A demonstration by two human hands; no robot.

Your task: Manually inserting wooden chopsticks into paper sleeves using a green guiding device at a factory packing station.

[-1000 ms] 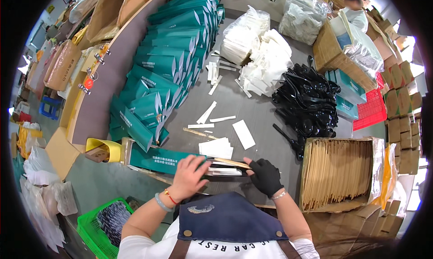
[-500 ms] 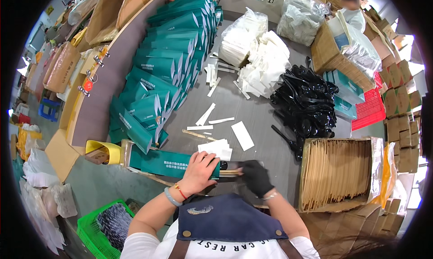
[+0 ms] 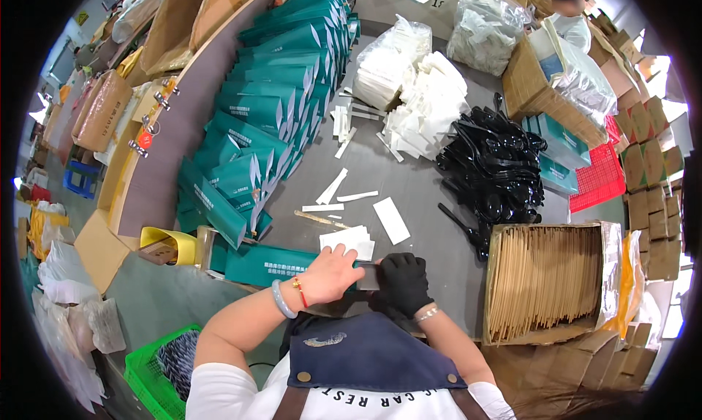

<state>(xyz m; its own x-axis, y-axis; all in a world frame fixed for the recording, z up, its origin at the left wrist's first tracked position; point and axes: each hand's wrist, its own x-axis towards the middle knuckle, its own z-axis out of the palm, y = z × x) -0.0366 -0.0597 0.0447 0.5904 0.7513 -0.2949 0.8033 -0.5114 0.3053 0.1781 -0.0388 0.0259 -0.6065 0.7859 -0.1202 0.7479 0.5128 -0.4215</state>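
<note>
You wear a white short-sleeved shirt under a navy apron with brown straps and round studs, a black glove on your right hand (image 3: 404,282), and a pale bangle plus red cord at your bare left hand (image 3: 330,273).

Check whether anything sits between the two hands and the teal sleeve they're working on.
Nothing visible does. The left hand rests on the teal sleeve, and the gloved right hand grips its open end beside the white napkin.

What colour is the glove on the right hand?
Black. The right hand wears it, seen in the head view, beside the bare left hand.
</note>
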